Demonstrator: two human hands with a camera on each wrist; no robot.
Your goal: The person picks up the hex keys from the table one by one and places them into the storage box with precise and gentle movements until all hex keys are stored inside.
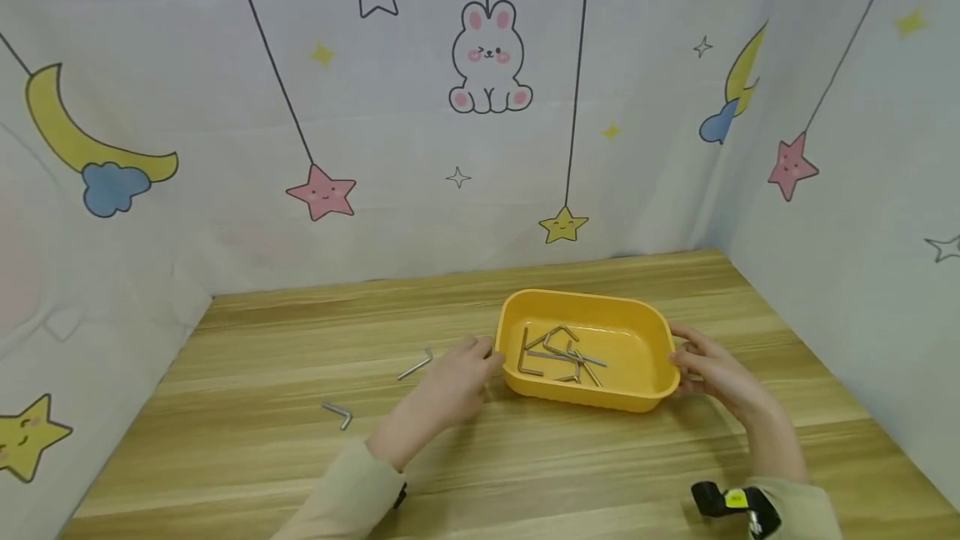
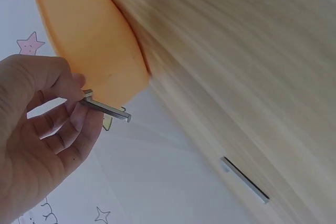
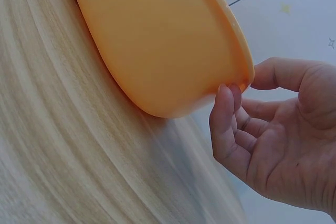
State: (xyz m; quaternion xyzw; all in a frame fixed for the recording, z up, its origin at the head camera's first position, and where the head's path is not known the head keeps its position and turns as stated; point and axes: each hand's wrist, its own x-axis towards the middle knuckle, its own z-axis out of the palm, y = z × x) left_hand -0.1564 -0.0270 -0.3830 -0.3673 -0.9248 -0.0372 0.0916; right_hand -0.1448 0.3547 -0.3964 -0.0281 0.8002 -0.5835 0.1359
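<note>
A yellow tray (image 1: 585,397) with several metal hex keys (image 1: 562,355) in it stands on the table. At its left end is my left hand (image 1: 461,382), its fingers close against the tray's wall. In the left wrist view this hand pinches a short silver hex key (image 2: 109,109) between thumb and fingers. My right hand (image 1: 712,369) holds the tray's right end, thumb and fingers at the rim, as the right wrist view shows the tray wall (image 3: 157,45) from outside.
Two loose hex keys lie on the wooden table (image 1: 285,473) left of the tray: one hex key (image 1: 415,365) nearer the left hand, another hex key (image 1: 337,413) farther left. A white printed curtain (image 1: 420,132) borders the table at the back and sides.
</note>
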